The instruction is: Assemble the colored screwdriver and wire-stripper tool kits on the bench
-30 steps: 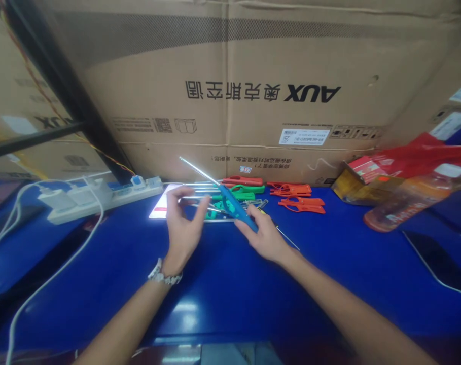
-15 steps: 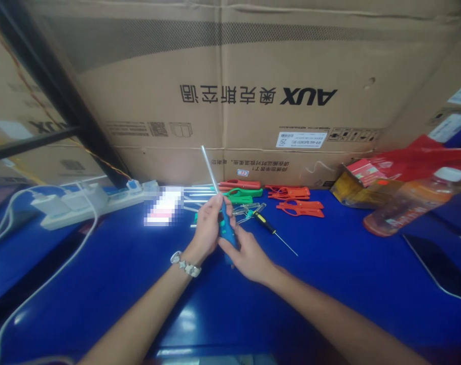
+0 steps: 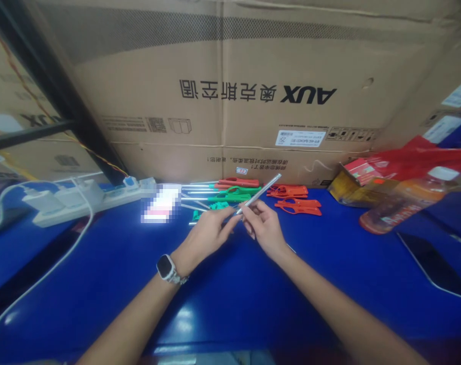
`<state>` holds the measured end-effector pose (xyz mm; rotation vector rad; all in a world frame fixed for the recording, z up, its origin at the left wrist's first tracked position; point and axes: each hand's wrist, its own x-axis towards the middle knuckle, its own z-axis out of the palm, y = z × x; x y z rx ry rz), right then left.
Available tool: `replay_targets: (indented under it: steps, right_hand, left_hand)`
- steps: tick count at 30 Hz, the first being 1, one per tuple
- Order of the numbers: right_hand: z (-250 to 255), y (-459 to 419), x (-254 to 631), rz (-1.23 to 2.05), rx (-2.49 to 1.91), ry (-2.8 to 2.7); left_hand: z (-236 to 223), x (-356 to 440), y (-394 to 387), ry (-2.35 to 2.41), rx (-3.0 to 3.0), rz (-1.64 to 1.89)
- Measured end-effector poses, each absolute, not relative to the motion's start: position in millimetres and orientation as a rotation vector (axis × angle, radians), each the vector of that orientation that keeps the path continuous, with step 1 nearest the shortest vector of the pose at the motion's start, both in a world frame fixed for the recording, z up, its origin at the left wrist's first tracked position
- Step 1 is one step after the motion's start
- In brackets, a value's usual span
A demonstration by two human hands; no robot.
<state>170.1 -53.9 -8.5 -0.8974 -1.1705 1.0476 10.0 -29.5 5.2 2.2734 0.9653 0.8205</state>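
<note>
Both hands meet over the middle of the table on one long-nosed lighter, whose silver metal tube [image 3: 261,192] points up and to the right. My left hand [image 3: 211,228], with a watch on its wrist, is closed around the lighter's lower end, and its blue body is hidden there. My right hand [image 3: 266,225] pinches the tube between thumb and fingers. Behind the hands lie green lighters [image 3: 241,193] and a red lighter [image 3: 240,182] with metal tubes. Small green parts [image 3: 218,206] sit just behind my left hand. Only the screwdriver's shaft tip [image 3: 291,249] shows beside my right wrist.
Orange-red handle pieces [image 3: 298,206] lie right of the lighters. A white power strip [image 3: 112,195] with cables is at left, near a bright, blurred-out patch. At right are a drink bottle [image 3: 409,205], an opened carton [image 3: 348,190] and a dark phone-like slab [image 3: 431,263]. A large cardboard box [image 3: 157,61] stands behind.
The lighter has turned from leaning up-left to pointing up-right. My right hand has shifted from its blue body to the metal tube, and my left wrist has rotated, showing the watch face.
</note>
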Motion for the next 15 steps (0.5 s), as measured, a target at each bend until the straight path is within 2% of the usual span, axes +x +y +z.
replay_targets:
  steps: [6, 11, 15]
  right_hand:
    - [-20.6, -52.1, 170.5, 1.104, -0.894, -1.181]
    - [-16.9, -50.8, 173.0, 1.065, -0.910, -1.227]
    - [-12.4, -55.1, 175.4, 1.025, -0.867, -1.315]
  left_hand:
    - [1.7, 9.1, -28.2, 1.202, 2.685, 0.669]
    - [0.8, 13.0, -29.4, 1.219, 2.525, 0.718]
    - [5.3, 19.2, -31.2, 1.078, 2.244, 0.952]
